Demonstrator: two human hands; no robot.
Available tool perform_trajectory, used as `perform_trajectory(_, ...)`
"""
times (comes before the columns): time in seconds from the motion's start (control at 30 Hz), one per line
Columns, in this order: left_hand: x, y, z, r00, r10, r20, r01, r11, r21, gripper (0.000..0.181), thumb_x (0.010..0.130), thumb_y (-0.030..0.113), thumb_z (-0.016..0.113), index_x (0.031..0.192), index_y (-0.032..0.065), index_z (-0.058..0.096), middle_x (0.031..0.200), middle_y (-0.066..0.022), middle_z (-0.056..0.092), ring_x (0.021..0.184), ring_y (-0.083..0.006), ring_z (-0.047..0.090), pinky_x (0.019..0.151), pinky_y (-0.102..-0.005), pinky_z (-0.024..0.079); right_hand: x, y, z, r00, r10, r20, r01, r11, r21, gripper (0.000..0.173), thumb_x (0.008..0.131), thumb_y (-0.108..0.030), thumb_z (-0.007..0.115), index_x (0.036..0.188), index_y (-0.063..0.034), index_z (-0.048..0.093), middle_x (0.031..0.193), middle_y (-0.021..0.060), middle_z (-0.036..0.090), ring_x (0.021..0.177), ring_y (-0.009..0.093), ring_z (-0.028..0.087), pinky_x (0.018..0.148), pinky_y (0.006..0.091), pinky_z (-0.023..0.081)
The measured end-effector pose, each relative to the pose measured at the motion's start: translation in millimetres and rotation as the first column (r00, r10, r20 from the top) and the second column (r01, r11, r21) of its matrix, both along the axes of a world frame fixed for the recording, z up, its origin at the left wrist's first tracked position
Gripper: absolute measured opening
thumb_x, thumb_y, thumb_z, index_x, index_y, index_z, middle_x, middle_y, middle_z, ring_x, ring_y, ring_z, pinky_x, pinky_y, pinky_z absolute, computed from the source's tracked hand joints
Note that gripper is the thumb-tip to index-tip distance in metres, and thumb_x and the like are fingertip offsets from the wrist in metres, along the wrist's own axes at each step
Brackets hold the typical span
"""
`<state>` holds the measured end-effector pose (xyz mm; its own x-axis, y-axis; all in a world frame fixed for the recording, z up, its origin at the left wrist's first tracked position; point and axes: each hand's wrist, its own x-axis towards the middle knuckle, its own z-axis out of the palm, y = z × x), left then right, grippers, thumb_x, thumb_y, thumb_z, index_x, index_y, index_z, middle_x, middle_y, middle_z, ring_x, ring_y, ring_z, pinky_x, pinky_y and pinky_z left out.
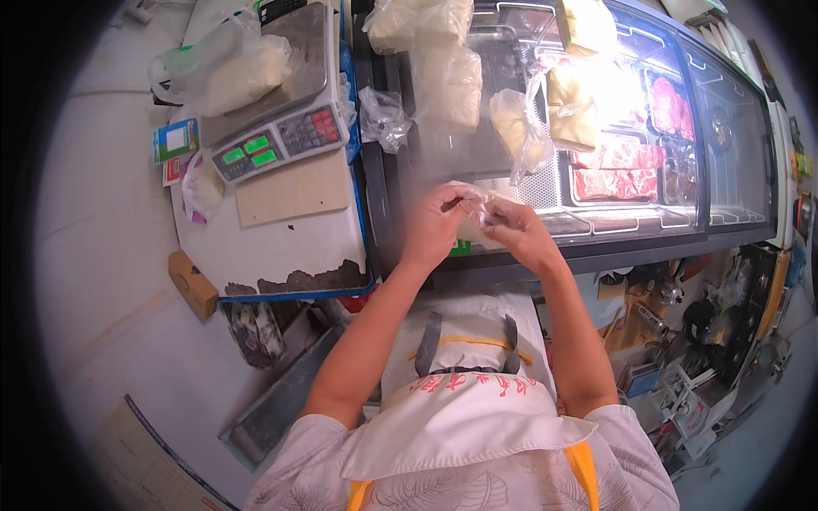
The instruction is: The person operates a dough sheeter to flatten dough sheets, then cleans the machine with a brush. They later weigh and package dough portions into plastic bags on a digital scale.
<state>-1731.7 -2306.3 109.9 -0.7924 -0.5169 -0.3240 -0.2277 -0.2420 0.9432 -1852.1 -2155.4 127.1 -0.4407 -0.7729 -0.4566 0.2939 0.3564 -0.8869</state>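
Note:
Both of my hands meet over the near edge of a glass-topped display freezer point(626, 246). My left hand point(447, 207) pinches the gathered plastic of a clear bag point(476, 230) with pale contents. On the other side of the same gathered plastic, my right hand point(511, 223) grips with thumb and fingers. Much of this bag is hidden under my hands. Just beyond lies a smaller clear bag point(511, 121) of pale yellowish food with its loose end trailing. A larger bagged pale block point(450, 89) rests farther up on the freezer top.
To the left, a digital scale point(281, 140) with lit green displays bears a bagged pale lump point(243, 76). A wooden board point(294, 188) lies before it on the worn white table point(255, 252). Trays of red meat point(617, 172) sit inside the freezer. Crumpled plastic point(386, 121) lies near its left edge.

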Motion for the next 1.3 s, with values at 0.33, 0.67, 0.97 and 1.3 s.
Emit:
perform_trajectory(0.33, -10.2, -0.1, 0.6, 0.995, 0.088, 0.039, -0.090, 0.994, 0.055, 0.010, 0.096, 0.009, 0.073, 0.094, -0.0008, 0.076, 0.086, 0.0020, 0.072, 0.078, -0.0046, 0.062, 0.071, -0.0249, 0.052, 19.6, -1.2, 19.4, 0.549, -0.161, -0.820, 0.162, 0.983, -0.084, 0.011, 0.086, -0.005, 0.077, 0.096, -0.0069, 0.077, 0.096, 0.0117, 0.068, 0.095, 0.032, 0.060, 0.085, 0.0412, 0.048)
perform_trajectory(0.67, 56.1, -121.4, 62.3, 0.902, 0.413, -0.125, -0.380, 0.620, -0.686, 0.029, 0.083, 0.004, 0.076, 0.108, 0.0036, 0.062, 0.106, -0.0095, 0.062, 0.098, -0.0247, 0.062, 0.088, -0.0409, 0.051, 30.9, -48.4, 99.6, 0.770, -0.104, -0.630, 0.073, 0.995, -0.075, 0.028, 0.084, -0.005, 0.078, 0.111, -0.0019, 0.069, 0.097, 0.0079, 0.068, 0.090, 0.022, 0.062, 0.084, 0.0350, 0.051)
perform_trajectory(0.97, 59.1, -440.4, 213.3, 0.891, 0.448, -0.064, -0.230, 0.326, -0.917, 0.043, 0.087, 0.037, 0.082, 0.101, -0.0010, 0.068, 0.098, -0.0104, 0.072, 0.097, -0.0250, 0.067, 0.097, -0.0382, 0.048, -23.0, -422.8, 174.4, 0.430, -0.304, -0.850, 0.037, 0.947, -0.320, 0.048, 0.084, -0.038, 0.085, 0.110, 0.0008, 0.074, 0.103, 0.0197, 0.073, 0.097, 0.032, 0.069, 0.090, 0.0401, 0.053)
perform_trajectory(1.3, 90.8, -457.3, 226.8, 0.959, 0.018, -0.285, -0.156, 0.868, -0.471, 0.014, 0.103, 0.016, 0.065, 0.106, 0.0055, 0.074, 0.106, -0.0026, 0.074, 0.104, -0.0096, 0.066, 0.103, -0.0285, 0.046, -16.7, -460.3, 192.5, 0.860, -0.123, -0.495, -0.149, 0.868, -0.473, 0.026, 0.101, -0.016, 0.070, 0.123, -0.0010, 0.072, 0.111, 0.0051, 0.074, 0.109, 0.013, 0.065, 0.101, 0.0284, 0.046)
